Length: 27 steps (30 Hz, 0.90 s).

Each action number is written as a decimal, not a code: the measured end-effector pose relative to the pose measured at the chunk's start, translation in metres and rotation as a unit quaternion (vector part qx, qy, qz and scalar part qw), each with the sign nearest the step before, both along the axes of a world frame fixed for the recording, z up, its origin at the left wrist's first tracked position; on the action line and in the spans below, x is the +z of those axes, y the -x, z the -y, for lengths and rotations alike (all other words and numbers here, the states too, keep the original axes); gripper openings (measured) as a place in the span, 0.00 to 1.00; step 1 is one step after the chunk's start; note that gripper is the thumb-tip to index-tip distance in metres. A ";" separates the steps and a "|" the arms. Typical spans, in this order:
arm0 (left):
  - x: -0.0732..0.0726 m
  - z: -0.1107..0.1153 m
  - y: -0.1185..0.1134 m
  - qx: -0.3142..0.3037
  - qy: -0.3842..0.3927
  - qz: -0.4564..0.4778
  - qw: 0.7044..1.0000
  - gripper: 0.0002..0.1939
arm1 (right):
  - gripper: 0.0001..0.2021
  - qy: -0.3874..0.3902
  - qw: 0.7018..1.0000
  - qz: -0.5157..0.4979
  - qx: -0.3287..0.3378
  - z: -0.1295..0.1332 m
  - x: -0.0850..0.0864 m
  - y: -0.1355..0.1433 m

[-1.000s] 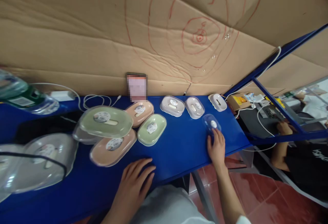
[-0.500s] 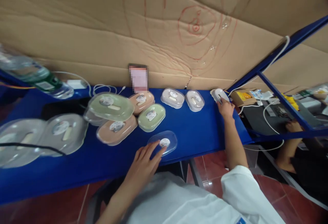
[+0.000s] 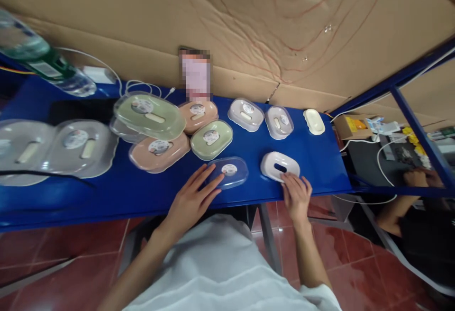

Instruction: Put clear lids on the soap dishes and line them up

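My right hand (image 3: 297,196) grips the near right end of a white oval plastic dish (image 3: 273,165) with a dark slot in its middle. Beside it, to the left, a clear oval plastic lid (image 3: 234,172) with a round label lies at the table's front. My left hand (image 3: 194,192) rests against that lid's left end, fingers spread. Behind the slotted dish, a cream oval tray (image 3: 314,122) lies by itself at the back right. Two lidded pale grey boxes, the left one (image 3: 246,114) and the right one (image 3: 279,122), stand near the cardboard wall.
Green boxes (image 3: 212,139), pink boxes (image 3: 159,153) and large grey boxes (image 3: 76,147) crowd the left of the blue table (image 3: 245,147). A water bottle (image 3: 46,59) and white cable (image 3: 142,86) lie behind. Past a blue frame bar (image 3: 419,135), another person's hand (image 3: 415,177) shows.
My right hand has come back from the far right toward me with the slotted white dish, leaving the cream tray there. My left hand stays at the clear lid. The view has shifted.
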State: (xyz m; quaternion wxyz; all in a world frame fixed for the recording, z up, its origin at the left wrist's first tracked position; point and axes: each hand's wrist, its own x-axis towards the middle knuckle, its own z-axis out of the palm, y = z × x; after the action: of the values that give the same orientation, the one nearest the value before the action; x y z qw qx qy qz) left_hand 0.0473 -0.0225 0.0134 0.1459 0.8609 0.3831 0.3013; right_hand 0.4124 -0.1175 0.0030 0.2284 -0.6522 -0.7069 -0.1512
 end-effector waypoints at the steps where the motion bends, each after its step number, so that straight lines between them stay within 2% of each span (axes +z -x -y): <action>1: 0.000 0.001 0.003 0.001 -0.012 -0.009 1.000 0.25 | 0.17 0.012 1.000 -0.006 0.023 0.000 -0.002 0.010; 4: -0.003 0.008 0.019 0.000 -0.038 -0.046 0.998 0.23 | 0.19 0.070 0.993 -0.021 0.088 -0.019 0.003 0.014; 6: -0.005 0.015 0.032 0.009 -0.038 -0.066 0.997 0.23 | 0.22 0.097 0.990 -0.029 0.100 -0.047 0.012 -0.007; 7: -0.006 0.019 0.038 0.018 -0.035 -0.072 0.997 0.23 | 0.24 0.093 0.992 -0.034 0.082 -0.066 0.016 -0.023; 10: -0.010 0.030 0.053 0.048 -0.029 -0.080 0.995 0.22 | 0.29 0.047 0.995 -0.051 -0.077 -0.131 0.028 -0.085; 12: -0.012 0.034 0.058 0.063 -0.029 -0.082 0.994 0.21 | 0.33 0.068 0.975 -0.066 -0.200 -0.168 0.031 -0.124; 14: -0.013 0.037 0.059 0.071 -0.034 -0.083 0.993 0.21 | 0.33 0.106 0.963 -0.081 -0.235 -0.188 0.031 -0.148; 15: -0.013 0.037 0.059 0.073 -0.038 -0.082 0.993 0.21 | 0.32 0.117 0.962 -0.085 -0.232 -0.189 0.029 -0.153; 16: -0.013 0.037 0.058 0.075 -0.045 -0.081 0.993 0.20 | 0.32 0.121 0.964 -0.086 -0.219 -0.184 0.027 -0.154; 18: -0.013 0.035 0.056 0.077 -0.060 -0.075 0.992 0.19 | 0.31 0.118 0.972 -0.085 -0.186 -0.157 0.020 -0.146; 23: -0.010 0.020 0.046 0.067 -0.068 -0.059 0.994 0.19 | 0.28 0.115 0.980 -0.085 -0.141 -0.045 -0.003 -0.102; 25: -0.009 0.010 0.041 0.043 -0.064 -0.058 0.995 0.18 | 0.27 0.130 0.978 -0.079 -0.145 -0.012 -0.004 -0.081; 27: -0.008 0.000 0.035 0.003 -0.063 -0.068 0.996 0.18 | 0.29 0.139 0.977 -0.063 -0.151 0.004 0.002 -0.056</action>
State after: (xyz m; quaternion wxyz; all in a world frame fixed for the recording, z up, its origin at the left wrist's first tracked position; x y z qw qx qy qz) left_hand 0.0122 -0.0222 0.0059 0.0636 0.8858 0.3750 0.2660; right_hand 0.4684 -0.1219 0.0054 0.1546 -0.7851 -0.5982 -0.0430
